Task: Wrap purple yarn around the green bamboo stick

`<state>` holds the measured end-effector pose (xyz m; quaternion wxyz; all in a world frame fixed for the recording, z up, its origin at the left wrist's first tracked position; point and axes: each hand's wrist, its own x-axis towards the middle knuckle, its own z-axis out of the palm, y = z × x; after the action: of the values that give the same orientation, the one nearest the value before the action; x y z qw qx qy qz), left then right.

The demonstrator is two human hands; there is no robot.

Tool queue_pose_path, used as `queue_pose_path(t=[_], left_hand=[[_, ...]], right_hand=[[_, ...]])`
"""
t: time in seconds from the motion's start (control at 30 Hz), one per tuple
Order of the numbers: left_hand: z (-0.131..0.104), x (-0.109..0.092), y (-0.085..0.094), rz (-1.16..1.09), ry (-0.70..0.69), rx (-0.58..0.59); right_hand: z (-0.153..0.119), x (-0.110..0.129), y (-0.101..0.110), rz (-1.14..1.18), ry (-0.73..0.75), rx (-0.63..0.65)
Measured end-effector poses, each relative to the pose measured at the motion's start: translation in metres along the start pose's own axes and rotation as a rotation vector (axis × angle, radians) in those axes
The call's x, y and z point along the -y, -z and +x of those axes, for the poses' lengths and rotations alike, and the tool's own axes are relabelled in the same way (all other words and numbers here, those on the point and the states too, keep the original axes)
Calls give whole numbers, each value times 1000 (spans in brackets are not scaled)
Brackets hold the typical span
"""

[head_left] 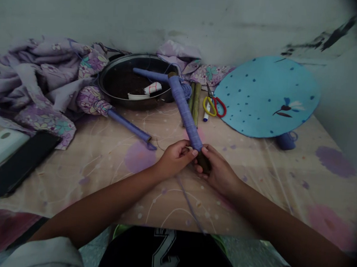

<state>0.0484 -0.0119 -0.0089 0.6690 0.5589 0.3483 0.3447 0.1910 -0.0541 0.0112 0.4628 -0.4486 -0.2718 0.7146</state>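
A stick wrapped in purple yarn (184,111) slants up and away from my hands, its brown ends bare. My right hand (215,168) is closed round its lower end. My left hand (178,155) pinches at the wrapping's lower edge, thumb against the stick. A loose purple strand (189,202) hangs from there to the table's front edge. Beyond the stick, a ball of purple yarn (185,90) lies beside a dark pan (123,101). Another purple-wrapped stick (129,124) with a cloth-covered head (92,101) rests on the table to the left.
Scissors (214,105) and a marker (206,113) lie near brown sticks (196,106). A blue oval board (258,106) leans at the right over a blue cup (286,141). Flowered cloth (39,80), a black phone (21,162) and a white box (2,151) are left.
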Motion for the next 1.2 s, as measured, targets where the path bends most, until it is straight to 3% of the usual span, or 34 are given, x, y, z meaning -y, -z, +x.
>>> queue_pose_path(t=[0.23,0.37,0.57,0.87,1.2], left_hand=[[-2,-1,0,14,-3,40],[-2,0,-1,81,-67,-52],[-4,-5,-3,69,-99,-172],[-2,-1,-2,-209,38,-12],[-1,0,2,-44,-69,-62]], right_hand=[[4,-2,7,89,-26,86],[5,-5,8,50,7,107],[2,-6,2,78,116,34],[5,-10,5,106,148,112],[2,-6,3,38,130,94]])
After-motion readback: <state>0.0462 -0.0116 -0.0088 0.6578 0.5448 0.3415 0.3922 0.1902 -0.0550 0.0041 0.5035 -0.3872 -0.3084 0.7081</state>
